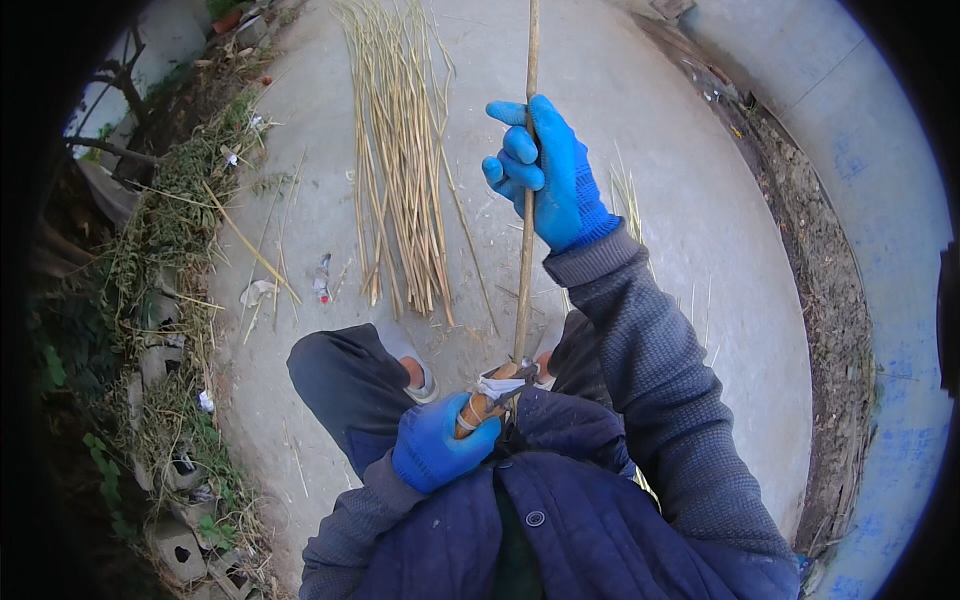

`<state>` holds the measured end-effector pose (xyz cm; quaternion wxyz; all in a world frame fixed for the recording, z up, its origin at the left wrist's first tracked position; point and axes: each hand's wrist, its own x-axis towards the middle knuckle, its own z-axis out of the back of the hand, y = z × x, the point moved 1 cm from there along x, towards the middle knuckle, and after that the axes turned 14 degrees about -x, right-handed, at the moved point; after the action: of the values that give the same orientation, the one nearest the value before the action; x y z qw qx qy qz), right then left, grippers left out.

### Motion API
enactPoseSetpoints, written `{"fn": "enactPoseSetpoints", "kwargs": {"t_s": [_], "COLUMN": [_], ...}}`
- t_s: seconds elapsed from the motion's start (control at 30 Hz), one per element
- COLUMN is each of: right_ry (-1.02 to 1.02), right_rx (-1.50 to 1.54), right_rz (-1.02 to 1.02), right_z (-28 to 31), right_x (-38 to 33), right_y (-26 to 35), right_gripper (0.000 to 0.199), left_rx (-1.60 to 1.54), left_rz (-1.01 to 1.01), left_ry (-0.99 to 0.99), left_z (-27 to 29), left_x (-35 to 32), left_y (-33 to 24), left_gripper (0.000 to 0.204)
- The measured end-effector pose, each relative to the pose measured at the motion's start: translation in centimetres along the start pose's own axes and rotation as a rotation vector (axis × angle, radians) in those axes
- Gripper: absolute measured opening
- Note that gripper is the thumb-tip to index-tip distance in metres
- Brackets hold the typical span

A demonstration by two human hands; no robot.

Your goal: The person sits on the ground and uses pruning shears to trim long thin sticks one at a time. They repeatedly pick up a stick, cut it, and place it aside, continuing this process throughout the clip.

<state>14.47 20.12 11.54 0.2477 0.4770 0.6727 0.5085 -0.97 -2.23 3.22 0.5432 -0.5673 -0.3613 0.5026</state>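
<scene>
Both my hands wear blue gloves. A long, thin brown stalk [528, 240] stands nearly upright in front of me and runs out of view at the top. My right hand [550, 180] is closed around it partway up, the fingers loosely curled. At my lap, my left hand [445, 447] grips the wooden handle [474, 412] of a tool with a pale band round it. Beside the handle are a dark piece, seemingly metal, and a white wrapping [498, 386]. The stalk's lower end meets the tool there; the exact contact is hidden.
A bundle of long dry stalks [400, 170] lies on the concrete floor [710, 250] ahead of my feet. Loose stalks lie left of it and by my right arm. Weeds and rubble [180, 330] line the left side. A pale wall [860, 150] curves along the right.
</scene>
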Motion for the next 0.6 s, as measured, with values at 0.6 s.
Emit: {"fn": "enactPoseSetpoints", "kwargs": {"t_s": [0.6], "right_ry": [-0.206], "right_rx": [-0.096], "right_rz": [0.039], "right_z": [1.8], "right_x": [-4.0], "right_y": [1.0], "right_gripper": [0.042], "left_rx": [0.051], "left_rz": [-0.049], "left_ry": [0.19], "left_z": [-0.6], "left_x": [3.0], "left_y": [-2.1], "left_gripper": [0.034]}}
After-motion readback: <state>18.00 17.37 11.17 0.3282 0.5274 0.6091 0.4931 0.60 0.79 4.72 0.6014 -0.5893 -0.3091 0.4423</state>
